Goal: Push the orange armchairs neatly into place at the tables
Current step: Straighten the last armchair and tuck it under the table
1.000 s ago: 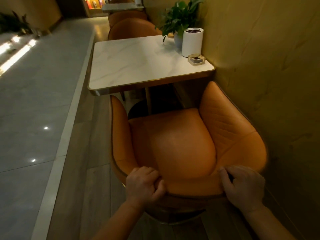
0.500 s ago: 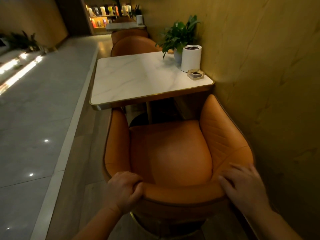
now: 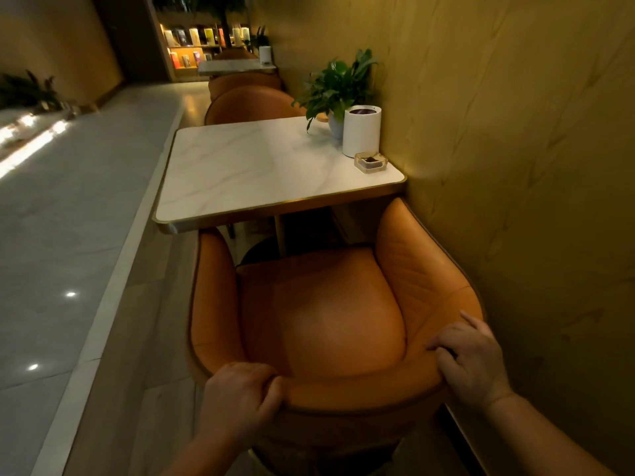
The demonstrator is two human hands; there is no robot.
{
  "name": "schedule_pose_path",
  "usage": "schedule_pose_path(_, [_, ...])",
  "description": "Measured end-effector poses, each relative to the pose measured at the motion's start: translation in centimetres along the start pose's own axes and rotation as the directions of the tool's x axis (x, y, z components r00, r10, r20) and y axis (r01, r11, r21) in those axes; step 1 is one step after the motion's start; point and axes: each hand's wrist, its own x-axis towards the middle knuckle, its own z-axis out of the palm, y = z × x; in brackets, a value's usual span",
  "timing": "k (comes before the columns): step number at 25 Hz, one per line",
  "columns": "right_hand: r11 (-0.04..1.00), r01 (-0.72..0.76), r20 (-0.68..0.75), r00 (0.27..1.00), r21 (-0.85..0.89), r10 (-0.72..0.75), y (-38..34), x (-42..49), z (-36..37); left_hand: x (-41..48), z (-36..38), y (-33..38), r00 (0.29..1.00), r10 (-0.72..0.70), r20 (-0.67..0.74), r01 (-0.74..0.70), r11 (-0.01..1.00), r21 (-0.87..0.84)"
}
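An orange armchair stands right in front of me, its arms reaching the near edge of a white marble table with a gold rim. My left hand is closed over the top of the backrest at its left. On the backrest's right corner lies my right hand, fingers curled over the leather. The chair's right arm sits close to the wall. Two more orange armchairs stand beyond the table, and a second table lies farther back.
On the table's far right corner stand a potted plant, a white cylinder and a small glass ashtray. A yellow wall runs along the right. A pale tiled aisle runs on the left. Lit shelves fill the far end.
The chair has slid forward, so its arms now meet the table edge. My left hand shifted left along the backrest and my view has lifted toward the room's far end.
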Motion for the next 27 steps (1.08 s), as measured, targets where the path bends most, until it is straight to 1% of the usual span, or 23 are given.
schedule_pose_path(2, [1.0,-0.015,0.049,0.999,-0.001,0.015,1.4,1.5,-0.5,1.0,0.7,0.8,0.999,-0.022,0.024,0.022,1.0,0.01])
schedule_pose_path(6, [0.996,-0.014,0.156,0.987,-0.086,0.028,2.8,3.2,-0.9,2.7,2.0,1.3,0.997,-0.045,0.059,0.044,0.999,0.018])
schedule_pose_path(9, [0.995,-0.007,0.19,0.981,-0.104,0.027,2.6,3.7,-1.2,3.2,2.3,1.2,0.994,-0.06,0.091,0.057,0.998,0.038])
schedule_pose_path(12, [0.987,-0.006,0.255,0.966,-0.162,0.047,1.9,3.4,-1.2,3.5,2.0,0.8,0.988,-0.078,0.13,0.07,0.995,0.067])
schedule_pose_path(14, [0.993,-0.043,0.215,0.974,-0.111,0.066,1.9,3.2,-0.8,3.6,1.9,0.9,0.988,-0.082,0.133,0.072,0.995,0.074])
schedule_pose_path(16, [0.996,-0.083,0.155,0.984,-0.033,0.087,2.3,3.2,-0.5,3.7,1.9,1.0,0.988,-0.065,0.143,0.059,0.997,0.043])
schedule_pose_path(17, [0.996,-0.089,0.164,0.982,-0.025,0.092,2.5,3.5,-0.3,3.8,1.9,0.8,0.99,-0.055,0.131,0.053,0.998,0.018])
schedule_pose_path(19, [0.996,-0.082,0.21,0.974,-0.03,0.086,2.1,4.1,-0.1,4.3,1.8,0.3,0.994,-0.051,0.101,0.051,0.999,0.003])
schedule_pose_path(20, [0.997,-0.071,0.21,0.975,-0.028,0.075,1.8,4.3,0.0,4.5,1.8,0.0,0.994,-0.054,0.096,0.053,0.999,0.014])
schedule_pose_path(24, [0.998,-0.057,0.118,0.992,0.037,0.052,1.8,4.3,0.8,4.5,1.9,-0.1,0.989,-0.072,0.127,0.063,0.996,0.07])
schedule_pose_path(27, [0.997,-0.058,0.075,0.996,0.056,0.054,1.9,4.1,1.0,4.2,1.7,0.0,0.99,-0.067,0.126,0.061,0.997,0.05])
